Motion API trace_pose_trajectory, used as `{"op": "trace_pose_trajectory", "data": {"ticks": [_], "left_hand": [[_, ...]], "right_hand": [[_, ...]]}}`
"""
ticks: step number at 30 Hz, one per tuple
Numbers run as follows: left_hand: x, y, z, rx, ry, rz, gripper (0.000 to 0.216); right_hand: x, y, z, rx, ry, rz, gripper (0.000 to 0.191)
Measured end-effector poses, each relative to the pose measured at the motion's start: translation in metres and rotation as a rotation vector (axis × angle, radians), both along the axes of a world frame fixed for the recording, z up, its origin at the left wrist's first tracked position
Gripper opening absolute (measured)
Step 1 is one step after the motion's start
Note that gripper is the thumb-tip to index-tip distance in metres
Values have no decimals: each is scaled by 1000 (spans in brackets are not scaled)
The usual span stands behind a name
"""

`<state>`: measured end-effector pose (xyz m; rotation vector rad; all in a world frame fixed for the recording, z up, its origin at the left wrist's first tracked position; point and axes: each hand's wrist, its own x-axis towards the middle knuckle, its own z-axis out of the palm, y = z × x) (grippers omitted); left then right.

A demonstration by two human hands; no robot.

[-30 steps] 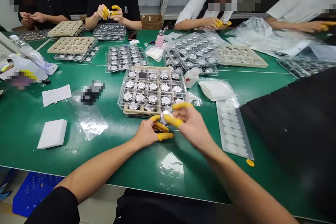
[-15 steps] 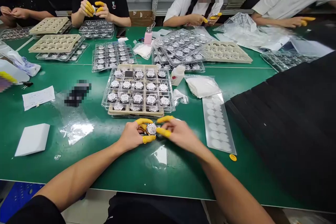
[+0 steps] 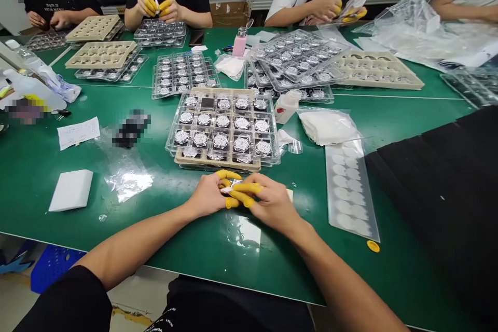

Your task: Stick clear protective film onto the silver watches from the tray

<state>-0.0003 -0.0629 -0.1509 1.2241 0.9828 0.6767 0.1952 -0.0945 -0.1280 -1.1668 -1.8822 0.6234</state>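
I pinch a small silvery part between the yellow-capped fingertips of both hands; my left hand grips it from one side, my right hand from the other, both low over the green table. Just beyond my fingers lies a clear tray of similar silvery parts. Right of my right hand lies a sheet of round stickers.

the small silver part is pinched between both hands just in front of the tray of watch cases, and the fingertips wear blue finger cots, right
Not quite. The finger cots are yellow, not blue, as the head view shows. The rest holds: the left hand and right hand pinch the small silver part between them just in front of the tray of watch cases.
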Motion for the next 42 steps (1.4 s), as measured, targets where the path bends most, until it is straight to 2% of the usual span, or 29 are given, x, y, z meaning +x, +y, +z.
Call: {"op": "trace_pose_trajectory", "data": {"ticks": [4, 8, 12, 16, 20, 24, 28, 32, 36, 42], "left_hand": [[1, -1, 0, -34, -36, 18, 54], [0, -1, -1, 1, 19, -3, 55], [0, -2, -2, -15, -2, -7, 56], [0, -2, -2, 42, 43, -36, 54], [0, -2, -2, -7, 0, -22, 58], [0, -2, -3, 32, 35, -38, 55], [1, -1, -5, -50, -30, -16, 60], [1, -1, -6, -22, -24, -20, 56], [1, -2, -5, -90, -63, -8, 62], [1, -1, -1, -102, -57, -4, 63]], "right_hand": [[-11, 3, -7, 84, -15, -115, 12], [-7, 3, -11, 75, 7, -40, 12], [-8, 3, -11, 117, -2, -109, 11], [-9, 3, -10, 85, 32, -47, 13], [-10, 2, -11, 73, 28, -88, 11], [-10, 2, -12, 97, 42, -29, 11], [-9, 2, -13, 81, 41, -96, 9], [-10, 2, -15, 88, 50, -51, 11], [-9, 2, -15, 109, 61, -68, 10], [-9, 3, -16, 93, 67, -52, 9]]}}
